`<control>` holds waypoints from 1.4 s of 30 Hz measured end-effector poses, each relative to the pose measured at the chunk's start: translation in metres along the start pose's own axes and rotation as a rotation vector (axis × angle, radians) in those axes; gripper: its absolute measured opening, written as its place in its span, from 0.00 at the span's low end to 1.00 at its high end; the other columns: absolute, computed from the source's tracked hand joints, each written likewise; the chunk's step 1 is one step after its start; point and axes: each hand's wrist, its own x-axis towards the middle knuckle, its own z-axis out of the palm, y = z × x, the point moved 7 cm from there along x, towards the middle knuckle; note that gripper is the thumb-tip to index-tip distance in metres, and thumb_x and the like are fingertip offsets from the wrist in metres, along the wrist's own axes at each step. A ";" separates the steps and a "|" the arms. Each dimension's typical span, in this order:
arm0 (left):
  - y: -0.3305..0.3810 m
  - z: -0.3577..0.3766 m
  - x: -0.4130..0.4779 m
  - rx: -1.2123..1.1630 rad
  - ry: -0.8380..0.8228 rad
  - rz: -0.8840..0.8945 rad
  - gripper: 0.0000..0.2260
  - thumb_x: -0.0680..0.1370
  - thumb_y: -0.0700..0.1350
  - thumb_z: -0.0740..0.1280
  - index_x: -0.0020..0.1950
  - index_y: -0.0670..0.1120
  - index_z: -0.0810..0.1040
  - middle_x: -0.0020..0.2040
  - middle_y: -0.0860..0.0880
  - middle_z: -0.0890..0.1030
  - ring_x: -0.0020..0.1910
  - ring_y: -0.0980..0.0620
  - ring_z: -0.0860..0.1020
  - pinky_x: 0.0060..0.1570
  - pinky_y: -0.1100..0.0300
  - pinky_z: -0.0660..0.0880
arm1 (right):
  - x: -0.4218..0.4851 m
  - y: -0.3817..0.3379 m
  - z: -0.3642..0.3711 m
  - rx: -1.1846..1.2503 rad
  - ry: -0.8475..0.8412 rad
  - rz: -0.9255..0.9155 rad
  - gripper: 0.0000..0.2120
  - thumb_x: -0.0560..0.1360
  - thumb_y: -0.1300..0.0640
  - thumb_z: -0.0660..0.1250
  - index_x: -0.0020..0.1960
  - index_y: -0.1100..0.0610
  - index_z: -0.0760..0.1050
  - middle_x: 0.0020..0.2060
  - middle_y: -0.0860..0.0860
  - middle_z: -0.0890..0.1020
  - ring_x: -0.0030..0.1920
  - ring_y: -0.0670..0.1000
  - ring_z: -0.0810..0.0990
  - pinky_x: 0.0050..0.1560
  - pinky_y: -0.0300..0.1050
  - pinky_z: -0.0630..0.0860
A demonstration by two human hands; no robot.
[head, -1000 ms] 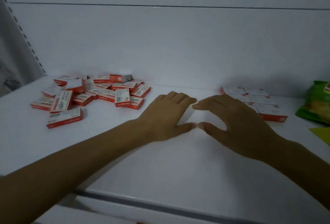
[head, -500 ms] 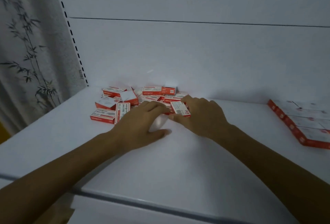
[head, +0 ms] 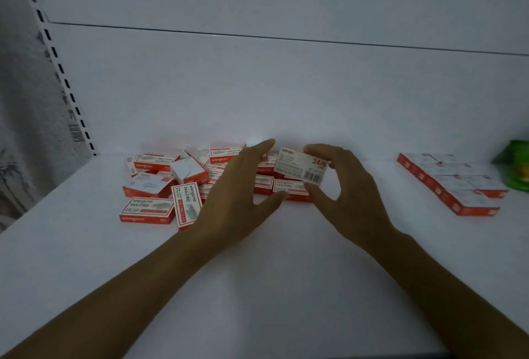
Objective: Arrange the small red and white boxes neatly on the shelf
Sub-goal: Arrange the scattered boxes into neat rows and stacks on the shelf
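Fingers (head: 319,149) of the right hand (head: 353,187) were curled in a wide C. The fingertips sat on top and the thumb underneath, pinching the held box (head: 300,168) at its right end. The held box was raised above the loose pile (head: 154,187) and tilted down toward the right. Its white face was turned to the camera, showing a brand word, a red "24/6" and a barcode at the lower right corner, with a red edge along the underside.

The left hand (head: 243,187) held nothing. Its fingers were straight and spread over the loose pile, with the thumb set well apart and pointing right. Its foremost fingertip lay just beside the upper left corner of the held box (contact could not be confirmed).

The loose pile lay at the back of the white shelf (head: 257,272), left of centre. Its red and white boxes were at mixed angles, some flat, some on edge, several overlapping. An arranged block (head: 446,184) of the same boxes lay flat in touching rows at the right, well apart from the pile. A green packet (head: 515,164) lay just behind it at the frame edge.
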 end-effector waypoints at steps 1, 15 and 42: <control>0.001 -0.002 0.000 -0.025 0.002 0.000 0.33 0.72 0.51 0.71 0.73 0.53 0.59 0.67 0.52 0.70 0.61 0.60 0.67 0.57 0.65 0.68 | 0.000 -0.002 -0.003 -0.003 0.022 -0.024 0.24 0.70 0.56 0.69 0.64 0.52 0.68 0.56 0.51 0.77 0.56 0.48 0.75 0.53 0.44 0.77; 0.022 0.000 -0.003 -0.025 0.042 0.188 0.24 0.73 0.51 0.68 0.68 0.49 0.69 0.60 0.50 0.76 0.54 0.58 0.74 0.52 0.71 0.71 | -0.003 0.021 0.018 1.027 -0.273 0.720 0.23 0.70 0.44 0.60 0.49 0.62 0.79 0.37 0.58 0.82 0.25 0.51 0.74 0.24 0.39 0.69; 0.102 0.100 0.055 0.154 -0.086 0.105 0.38 0.69 0.56 0.73 0.74 0.50 0.60 0.70 0.49 0.68 0.66 0.51 0.68 0.59 0.55 0.69 | 0.004 0.105 -0.108 -0.300 -0.371 0.083 0.19 0.67 0.41 0.71 0.54 0.48 0.74 0.48 0.43 0.82 0.45 0.44 0.79 0.49 0.46 0.76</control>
